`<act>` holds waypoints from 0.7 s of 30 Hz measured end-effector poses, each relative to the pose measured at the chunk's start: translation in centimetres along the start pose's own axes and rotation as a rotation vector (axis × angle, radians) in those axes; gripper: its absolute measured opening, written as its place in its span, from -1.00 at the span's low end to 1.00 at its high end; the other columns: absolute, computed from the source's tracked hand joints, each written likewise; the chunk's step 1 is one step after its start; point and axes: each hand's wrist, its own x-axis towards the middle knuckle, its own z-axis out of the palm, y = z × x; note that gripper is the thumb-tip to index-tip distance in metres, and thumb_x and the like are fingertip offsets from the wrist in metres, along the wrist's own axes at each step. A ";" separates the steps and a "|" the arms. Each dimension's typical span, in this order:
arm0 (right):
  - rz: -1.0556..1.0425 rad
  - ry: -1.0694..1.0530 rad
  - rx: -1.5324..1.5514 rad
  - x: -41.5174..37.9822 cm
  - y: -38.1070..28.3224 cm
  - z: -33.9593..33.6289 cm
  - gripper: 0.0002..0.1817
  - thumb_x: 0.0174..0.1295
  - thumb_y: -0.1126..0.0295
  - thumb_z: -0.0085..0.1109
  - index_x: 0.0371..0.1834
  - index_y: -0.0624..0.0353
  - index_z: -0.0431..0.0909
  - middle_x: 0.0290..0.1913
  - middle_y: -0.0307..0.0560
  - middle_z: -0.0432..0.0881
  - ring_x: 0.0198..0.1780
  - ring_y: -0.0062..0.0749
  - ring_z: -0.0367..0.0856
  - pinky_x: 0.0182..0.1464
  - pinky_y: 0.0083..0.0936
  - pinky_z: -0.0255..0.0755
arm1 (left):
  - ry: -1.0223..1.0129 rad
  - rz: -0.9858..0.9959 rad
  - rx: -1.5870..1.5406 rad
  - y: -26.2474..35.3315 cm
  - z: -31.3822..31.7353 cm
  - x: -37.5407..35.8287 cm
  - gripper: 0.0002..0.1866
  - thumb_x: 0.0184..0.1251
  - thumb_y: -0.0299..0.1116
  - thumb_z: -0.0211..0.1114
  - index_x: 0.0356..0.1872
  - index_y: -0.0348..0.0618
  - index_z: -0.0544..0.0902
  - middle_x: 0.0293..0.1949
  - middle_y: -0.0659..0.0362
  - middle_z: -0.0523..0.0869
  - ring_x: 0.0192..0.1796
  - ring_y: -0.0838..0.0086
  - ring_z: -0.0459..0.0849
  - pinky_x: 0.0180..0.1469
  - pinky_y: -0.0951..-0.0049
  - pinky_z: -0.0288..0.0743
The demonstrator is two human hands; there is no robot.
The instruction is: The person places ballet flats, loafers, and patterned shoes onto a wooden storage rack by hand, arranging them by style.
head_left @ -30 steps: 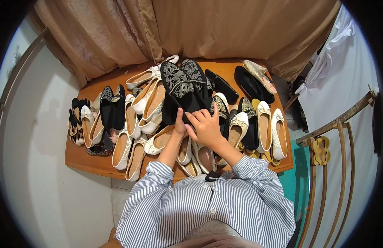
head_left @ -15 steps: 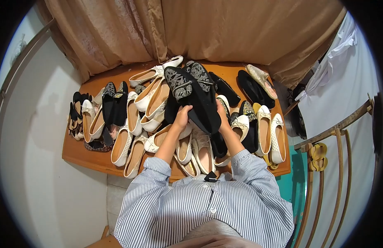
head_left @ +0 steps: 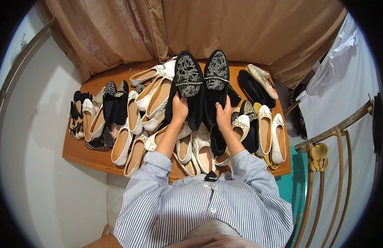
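Note:
My left hand (head_left: 180, 109) is closed on a black loafer (head_left: 188, 76) with a silver-grey patterned toe and a sparkling strap. A matching black loafer (head_left: 216, 72) is gripped by my right hand (head_left: 223, 113). Both shoes are held side by side above the table, toes pointing away from me and tops facing up. Behind and below them, white flats (head_left: 156, 97) with tan insoles lie piled on the left. Close to my right forearm are a white bow flat (head_left: 241, 126) and a black shoe with a glittery toe (head_left: 249, 111).
The orange-brown wooden table (head_left: 76, 144) carries many white and black shoes. A brown curtain (head_left: 249, 33) hangs along its far edge. On the right, a wooden rack (head_left: 338, 173) holds yellow sandals (head_left: 318, 157). A white wall (head_left: 47, 136) stands on the left.
The two loafers were overlapping and tilted between my hands. Now they are apart, raised farther from me and lined up side by side, one in each hand.

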 end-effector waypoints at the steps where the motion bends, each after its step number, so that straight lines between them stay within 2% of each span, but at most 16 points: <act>1: -0.002 -0.003 0.000 0.0 0.2 0.1 -0.44 0.18 0.49 -0.01 0.28 0.33 0.15 0.09 -0.02 0.45 0.08 -0.44 0.41 0.17 -0.56 0.23 | 0.003 0.002 0.000 0.1 -0.1 0.1 -0.58 0.14 -0.42 -0.09 0.04 -0.34 0.45 -0.09 0.03 0.59 -0.03 0.30 0.50 0.13 0.41 0.26; 3: -0.040 0.008 0.003 -0.1 0.8 0.1 -0.45 0.18 0.50 -0.02 0.28 0.33 0.15 0.09 -0.03 0.44 0.08 -0.44 0.40 0.16 -0.56 0.24 | -0.022 0.003 0.010 0.1 -0.3 0.1 -0.58 0.14 -0.43 -0.09 0.04 -0.34 0.45 -0.09 0.04 0.59 -0.03 0.32 0.50 0.13 0.43 0.25; 6: 0.009 0.013 -0.026 -0.3 0.8 -0.3 -0.46 0.18 0.51 -0.04 0.27 0.33 0.16 0.09 -0.05 0.44 0.07 -0.43 0.41 0.16 -0.55 0.24 | 0.008 -0.035 -0.053 -0.1 -0.3 0.1 -0.61 0.20 -0.45 -0.05 0.04 -0.40 0.45 -0.06 0.02 0.60 -0.01 0.38 0.51 0.11 0.48 0.29; 10: 0.043 -0.039 -0.080 -0.1 1.7 -1.5 -0.43 0.15 0.52 -0.03 0.28 0.32 0.14 0.12 -0.04 0.41 0.09 -0.42 0.39 0.18 -0.55 0.21 | -0.009 -0.120 -0.080 -1.4 -0.9 0.3 -0.60 0.19 -0.44 -0.02 0.05 -0.40 0.44 -0.04 0.00 0.59 0.01 0.34 0.52 0.13 0.47 0.28; 12: 0.093 0.019 0.006 -0.2 -0.5 -1.7 -0.40 0.14 0.50 -0.03 0.30 0.29 0.11 0.16 -0.04 0.36 0.12 -0.40 0.36 0.19 -0.55 0.19 | -0.022 -0.096 -0.029 -2.1 -1.2 0.4 -0.52 0.17 -0.40 0.03 0.13 -0.43 0.37 0.01 -0.07 0.56 0.05 0.28 0.52 0.15 0.44 0.29; 13: 0.207 0.020 0.189 -0.5 -2.3 -2.0 -0.40 0.13 0.48 -0.05 0.30 0.27 0.11 0.17 -0.03 0.34 0.13 -0.39 0.34 0.20 -0.54 0.18 | -0.025 -0.095 -0.030 -3.3 -1.3 0.5 -0.52 0.17 -0.40 0.03 0.13 -0.43 0.37 0.01 -0.07 0.56 0.05 0.28 0.52 0.15 0.44 0.29; 15: 0.206 0.154 0.228 0.0 -1.5 -2.5 -0.40 0.14 0.45 -0.09 0.31 0.25 0.10 0.15 -0.03 0.35 0.13 -0.38 0.35 0.20 -0.53 0.18 | -0.186 -0.199 0.070 -2.8 -1.3 0.2 -0.41 0.13 -0.35 0.11 0.19 -0.47 0.28 0.06 -0.14 0.53 0.09 0.22 0.51 0.17 0.40 0.29; 16: 0.191 0.145 0.264 0.3 -1.2 -2.9 -0.37 0.15 0.42 -0.09 0.34 0.26 0.06 0.16 -0.02 0.34 0.14 -0.35 0.34 0.21 -0.52 0.17 | -0.191 -0.255 0.229 -2.6 -1.0 -0.8 -0.29 0.10 -0.28 0.20 0.23 -0.51 0.21 0.09 -0.20 0.49 0.14 0.17 0.48 0.19 0.38 0.28; 17: 0.193 0.146 0.263 0.4 -1.1 -2.9 -0.37 0.15 0.42 -0.09 0.34 0.26 0.06 0.16 -0.02 0.34 0.14 -0.35 0.34 0.21 -0.52 0.17 | -0.229 -0.309 0.242 -5.4 -0.7 -0.8 -0.29 0.14 -0.24 0.23 0.23 -0.51 0.22 0.09 -0.20 0.48 0.16 0.13 0.48 0.20 0.37 0.28; 19: 0.268 0.099 0.098 0.7 -1.0 -2.9 -0.34 0.16 0.38 -0.09 0.37 0.26 0.02 0.21 0.02 0.31 0.19 -0.32 0.31 0.24 -0.51 0.14 | -0.134 -0.055 0.363 -5.3 0.3 -1.2 -0.30 0.19 -0.21 0.22 0.24 -0.48 0.22 0.12 -0.22 0.45 0.18 0.12 0.45 0.20 0.37 0.27; 20: 0.281 0.035 0.108 0.3 -2.0 -2.3 -0.34 0.17 0.35 -0.09 0.36 0.27 0.03 0.25 0.05 0.26 0.22 -0.29 0.27 0.27 -0.52 0.09 | -0.115 0.012 0.318 -4.6 0.7 -1.1 -0.34 0.22 -0.20 0.20 0.23 -0.47 0.25 0.15 -0.17 0.42 0.21 0.21 0.41 0.22 0.38 0.24; 21: 0.194 -0.049 -0.032 0.7 -1.7 -1.7 -0.36 0.19 0.35 -0.09 0.36 0.29 0.05 0.28 0.08 0.23 0.27 -0.28 0.23 0.29 -0.51 0.05 | -0.121 0.013 0.317 -3.1 1.2 -1.1 -0.34 0.22 -0.20 0.20 0.23 -0.47 0.25 0.15 -0.17 0.42 0.21 0.21 0.41 0.22 0.38 0.24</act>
